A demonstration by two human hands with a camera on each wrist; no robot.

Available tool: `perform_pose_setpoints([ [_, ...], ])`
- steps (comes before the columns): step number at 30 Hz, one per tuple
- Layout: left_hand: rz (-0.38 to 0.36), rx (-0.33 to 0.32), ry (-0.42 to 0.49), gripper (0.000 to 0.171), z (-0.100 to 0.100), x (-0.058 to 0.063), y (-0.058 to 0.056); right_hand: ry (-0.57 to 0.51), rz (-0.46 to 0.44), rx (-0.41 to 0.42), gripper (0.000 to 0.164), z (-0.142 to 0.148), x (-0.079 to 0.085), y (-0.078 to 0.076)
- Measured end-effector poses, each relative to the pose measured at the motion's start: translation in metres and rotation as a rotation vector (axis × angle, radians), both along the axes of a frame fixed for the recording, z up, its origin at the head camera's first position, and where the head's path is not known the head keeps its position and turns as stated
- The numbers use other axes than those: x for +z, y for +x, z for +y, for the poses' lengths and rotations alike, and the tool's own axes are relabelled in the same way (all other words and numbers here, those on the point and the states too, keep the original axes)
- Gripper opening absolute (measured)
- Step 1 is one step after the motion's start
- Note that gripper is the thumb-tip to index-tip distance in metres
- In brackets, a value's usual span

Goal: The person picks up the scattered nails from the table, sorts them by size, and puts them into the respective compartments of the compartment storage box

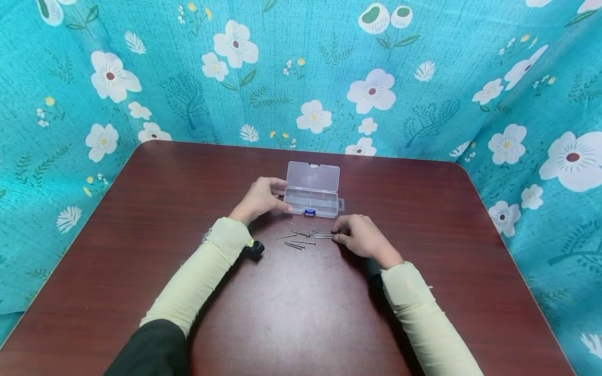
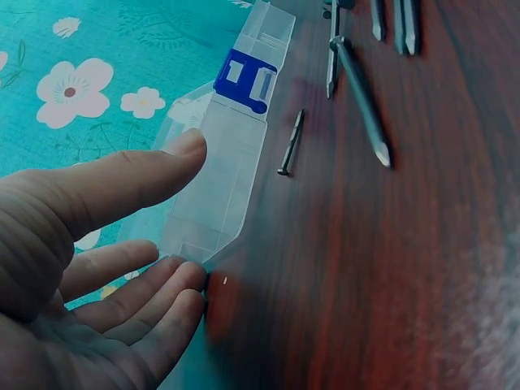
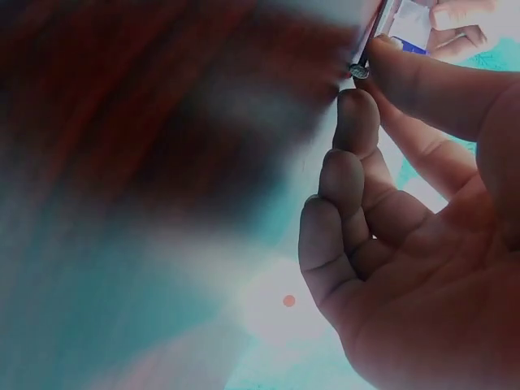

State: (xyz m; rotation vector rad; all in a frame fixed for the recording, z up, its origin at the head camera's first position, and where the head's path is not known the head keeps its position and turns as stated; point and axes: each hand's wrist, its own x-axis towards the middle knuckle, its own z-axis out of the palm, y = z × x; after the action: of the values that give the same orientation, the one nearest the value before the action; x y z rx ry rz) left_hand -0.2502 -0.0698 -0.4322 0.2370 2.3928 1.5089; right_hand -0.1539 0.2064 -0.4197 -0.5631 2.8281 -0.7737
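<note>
A clear plastic compartment box [image 1: 312,210] stands on the table with its lid [image 1: 312,176] raised at the back and a blue latch [image 2: 245,81] on its front. My left hand [image 1: 263,197] holds the box's left end, thumb against the front wall and fingers at the side. Several nails [image 1: 302,242] lie loose in front of the box; a short nail [image 2: 292,143] lies nearest to it. Right of this group, my right hand [image 1: 358,235] pinches a nail [image 3: 359,71] near its head between thumb and forefinger, low over the table. The compartments hold nothing that shows.
The dark red-brown table [image 1: 301,313] ends at a back edge before a blue flowered cloth [image 1: 282,94]. A clear hanging tab [image 1: 341,204] sticks out from the box's right side. A black wrist device [image 1: 255,250] hangs under my left wrist.
</note>
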Motion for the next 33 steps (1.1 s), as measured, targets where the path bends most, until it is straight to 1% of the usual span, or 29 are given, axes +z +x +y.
perform_pose_setpoints([
  [3, 0.013, -0.009, 0.006, 0.079, -0.0001, -0.0002, 0.0, 0.019, 0.003, 0.005, 0.005, -0.0016, 0.0013, -0.0002],
  [5, 0.027, -0.02, -0.006, 0.079, -0.0001, 0.0, 0.0003, 0.032, -0.004, 0.004, 0.005, -0.0025, 0.0021, -0.0004],
  [9, 0.043, -0.031, -0.031, 0.076, 0.0001, 0.001, 0.002, 0.051, -0.039, -0.007, 0.007, -0.0037, 0.0018, -0.0012],
  [12, 0.055, -0.027, -0.034, 0.076, 0.0004, 0.0016, 0.003, 0.061, -0.057, -0.012, 0.009, -0.0043, 0.0013, -0.0022],
  [17, 0.082, -0.027, -0.043, 0.077, 0.0006, 0.0013, 0.0032, 0.07, -0.069, -0.015, 0.012, -0.005, 0.0022, -0.0034],
  [22, 0.09, -0.05, -0.046, 0.081, 0.0005, 0.0007, 0.0022, 0.074, -0.07, -0.008, 0.011, -0.0049, 0.0026, -0.0032],
  [28, 0.095, -0.084, -0.067, 0.079, 0.002, 0.0018, 0.0028, 0.06, -0.083, -0.021, 0.01, -0.005, 0.0045, -0.0027],
  [33, 0.091, -0.074, -0.071, 0.078, 0.0019, 0.0005, 0.0039, 0.004, -0.08, -0.052, 0.011, -0.0034, 0.0039, -0.0036],
])
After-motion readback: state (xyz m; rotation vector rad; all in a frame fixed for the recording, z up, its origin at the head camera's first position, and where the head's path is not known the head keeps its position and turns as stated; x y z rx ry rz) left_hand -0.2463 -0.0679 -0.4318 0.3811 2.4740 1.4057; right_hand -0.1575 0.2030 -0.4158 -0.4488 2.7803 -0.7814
